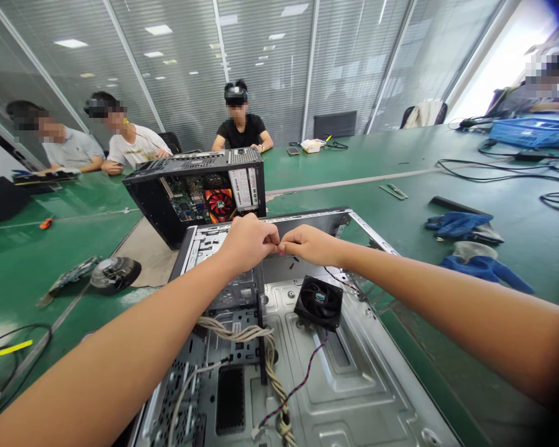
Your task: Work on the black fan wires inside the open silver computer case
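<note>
Over the far side of an open computer case (372,372), my left hand (249,242) and my right hand (312,243) meet fingertip to fingertip. Both are closed in a pinch; whatever they hold, if anything, is too small or hidden to make out. Below them a black cooling fan (319,302) lies tilted inside the case, with a thin braided cable (307,372) trailing toward me. A bundle of beige twisted wires (235,334) runs through the left part of the case.
A second computer case (190,192) stands behind, side open, on cardboard (144,251). Left lie a round metal part (115,273) and a circuit board (72,278). Blue gloves (484,267), black cables (507,177) and a blue basket (533,132) are at right. Several people sit around the table.
</note>
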A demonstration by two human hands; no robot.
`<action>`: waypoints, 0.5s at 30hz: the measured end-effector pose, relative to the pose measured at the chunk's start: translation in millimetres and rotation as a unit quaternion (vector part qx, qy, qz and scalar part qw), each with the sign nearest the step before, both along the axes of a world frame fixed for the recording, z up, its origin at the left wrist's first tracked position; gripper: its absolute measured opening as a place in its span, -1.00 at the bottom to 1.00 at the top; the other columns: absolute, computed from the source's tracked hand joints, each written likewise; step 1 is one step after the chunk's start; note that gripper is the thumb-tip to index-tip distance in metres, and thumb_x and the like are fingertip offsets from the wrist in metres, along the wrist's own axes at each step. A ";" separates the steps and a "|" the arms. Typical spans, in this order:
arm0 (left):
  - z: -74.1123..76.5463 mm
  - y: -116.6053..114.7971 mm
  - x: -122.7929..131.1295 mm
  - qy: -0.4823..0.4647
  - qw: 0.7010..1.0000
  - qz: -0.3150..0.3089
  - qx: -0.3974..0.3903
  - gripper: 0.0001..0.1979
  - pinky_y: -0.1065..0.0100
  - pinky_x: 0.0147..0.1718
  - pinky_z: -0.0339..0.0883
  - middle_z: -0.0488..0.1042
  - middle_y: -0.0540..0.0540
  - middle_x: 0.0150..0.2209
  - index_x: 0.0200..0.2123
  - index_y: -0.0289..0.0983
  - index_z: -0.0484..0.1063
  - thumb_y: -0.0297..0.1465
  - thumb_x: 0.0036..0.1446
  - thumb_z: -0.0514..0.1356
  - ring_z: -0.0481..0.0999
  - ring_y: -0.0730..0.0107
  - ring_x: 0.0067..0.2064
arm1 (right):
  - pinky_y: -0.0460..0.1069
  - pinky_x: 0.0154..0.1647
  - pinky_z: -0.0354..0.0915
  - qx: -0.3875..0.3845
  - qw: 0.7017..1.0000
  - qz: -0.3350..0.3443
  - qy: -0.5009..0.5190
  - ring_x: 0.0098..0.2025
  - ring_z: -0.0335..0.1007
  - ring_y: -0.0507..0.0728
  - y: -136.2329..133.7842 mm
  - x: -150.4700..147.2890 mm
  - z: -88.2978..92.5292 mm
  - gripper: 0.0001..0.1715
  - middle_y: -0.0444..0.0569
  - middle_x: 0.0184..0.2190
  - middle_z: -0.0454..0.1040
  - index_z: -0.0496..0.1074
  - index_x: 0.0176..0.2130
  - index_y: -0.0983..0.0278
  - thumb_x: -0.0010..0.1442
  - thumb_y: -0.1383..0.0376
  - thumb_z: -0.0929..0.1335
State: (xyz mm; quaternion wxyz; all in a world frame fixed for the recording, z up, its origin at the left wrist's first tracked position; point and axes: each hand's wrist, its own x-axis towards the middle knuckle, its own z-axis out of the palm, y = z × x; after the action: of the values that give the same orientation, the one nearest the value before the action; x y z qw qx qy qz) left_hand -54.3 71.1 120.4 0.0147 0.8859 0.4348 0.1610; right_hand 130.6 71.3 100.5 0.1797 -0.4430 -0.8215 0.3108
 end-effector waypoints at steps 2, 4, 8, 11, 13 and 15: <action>0.0 0.0 0.1 -0.001 1.000 -0.001 -0.001 -0.94 0.24 -0.24 0.15 0.58 0.00 -0.43 -0.42 -0.17 0.58 -0.36 0.04 0.29 0.38 0.23 -0.23 | -0.03 -0.38 0.07 0.005 1.000 0.007 -0.002 -0.45 0.20 0.04 0.7 0.4 0.0 -0.72 -0.08 -0.52 0.40 0.50 -0.44 0.32 0.17 0.27 0.26; -0.1 -0.1 0.2 -0.002 1.000 -0.001 0.000 -0.94 0.24 -0.24 0.14 0.58 0.01 -0.43 -0.42 -0.17 0.58 -0.36 0.04 0.29 0.38 0.23 -0.24 | -0.04 -0.37 0.08 0.016 1.000 0.011 -0.007 -0.45 0.20 0.04 1.0 0.6 -0.1 -0.73 -0.08 -0.53 0.41 0.49 -0.44 0.32 0.17 0.28 0.27; -0.2 -0.3 0.4 0.000 1.000 -0.001 0.004 -0.94 0.24 -0.24 0.14 0.58 0.01 -0.43 -0.42 -0.17 0.58 -0.35 0.05 0.28 0.39 0.24 -0.24 | -0.04 -0.38 0.08 0.033 0.999 0.011 -0.016 -0.47 0.20 0.03 0.1 0.4 -0.5 -0.75 -0.11 -0.56 0.38 0.48 -0.43 0.31 0.17 0.29 0.27; 0.4 -0.8 0.4 0.002 1.000 -0.002 0.002 -0.93 0.24 -0.23 0.15 0.58 -0.01 -0.42 -0.42 -0.17 0.58 -0.34 0.05 0.28 0.39 0.25 -0.23 | -0.05 -0.37 0.11 0.027 0.999 0.012 -0.014 -0.47 0.25 0.03 -0.8 0.2 -0.7 -0.77 -0.10 -0.54 0.40 0.45 -0.42 0.31 0.18 0.31 0.25; 0.9 -1.3 0.5 0.002 1.000 -0.001 0.000 -0.94 0.24 -0.23 0.16 0.58 -0.01 -0.42 -0.42 -0.17 0.58 -0.35 0.05 0.29 0.39 0.25 -0.23 | -0.05 -0.36 0.14 0.015 1.000 0.014 -0.010 -0.46 0.28 0.04 -1.1 -0.1 -0.7 -0.78 -0.09 -0.53 0.43 0.44 -0.40 0.30 0.19 0.33 0.24; 1.3 -1.8 0.6 0.002 1.000 0.001 -0.001 -0.94 0.25 -0.24 0.16 0.58 -0.01 -0.43 -0.43 -0.17 0.58 -0.35 0.04 0.29 0.39 0.25 -0.24 | -0.05 -0.35 0.16 0.005 1.000 0.020 -0.006 -0.44 0.31 0.05 -1.3 -0.4 -0.4 -0.79 -0.09 -0.53 0.45 0.42 -0.40 0.30 0.19 0.34 0.23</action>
State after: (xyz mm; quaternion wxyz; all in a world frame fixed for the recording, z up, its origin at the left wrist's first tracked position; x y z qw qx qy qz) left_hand -53.7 69.3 121.7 0.0151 0.8859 0.4355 0.1590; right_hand 130.2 70.0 100.1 0.1708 -0.4275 -0.8329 0.3071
